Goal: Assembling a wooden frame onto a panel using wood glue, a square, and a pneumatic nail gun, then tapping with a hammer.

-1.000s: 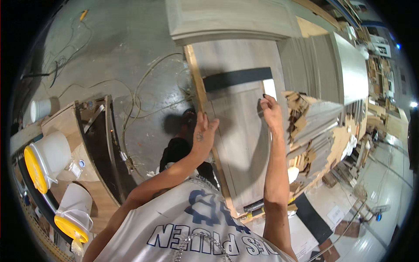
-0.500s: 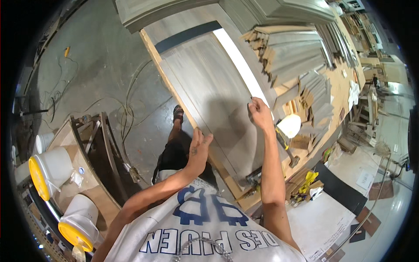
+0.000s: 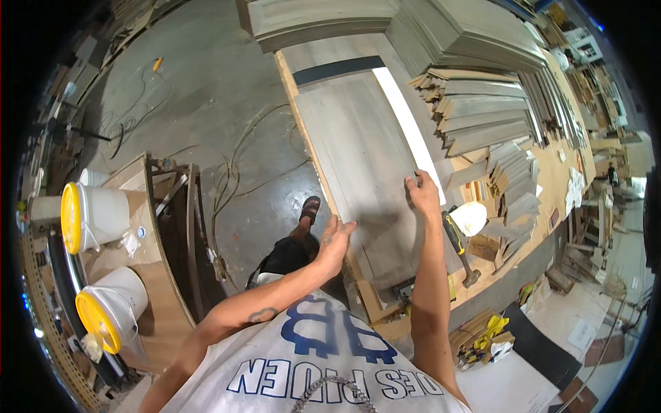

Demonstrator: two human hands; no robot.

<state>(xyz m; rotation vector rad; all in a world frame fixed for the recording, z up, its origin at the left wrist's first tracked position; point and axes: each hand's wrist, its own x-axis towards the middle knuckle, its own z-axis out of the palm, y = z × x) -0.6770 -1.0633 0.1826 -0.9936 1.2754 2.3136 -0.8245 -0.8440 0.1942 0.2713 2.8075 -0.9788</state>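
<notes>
In front of me a grey wood-grain panel (image 3: pixel 358 138) lies flat on the bench, with a dark strip (image 3: pixel 337 69) across its far end. Along its right side runs a white strip (image 3: pixel 401 113). My right hand (image 3: pixel 425 196) is at the near part of this strip, fingers bent and thumb apart, with nothing visibly held. At the panel's left edge is my left hand (image 3: pixel 334 242); its fingers are loosely extended and its thumb points toward the panel. A light wooden edge (image 3: pixel 306 141) runs along that side.
Stacked grey boards (image 3: pixel 468 34) stand beyond the panel, with grey profiled pieces (image 3: pixel 482 113) on the right. A hammer (image 3: pixel 463 251) and a white round item (image 3: pixel 469 219) lie near my right forearm. White buckets (image 3: pixel 110 215) with yellow lids stand left; cables (image 3: pixel 231 172) cross the floor.
The view has shifted, so the bench appears farther right and lower. My right hand's thumb and fingers look slightly more apart at the strip; my left hand stays by the panel's left edge.
</notes>
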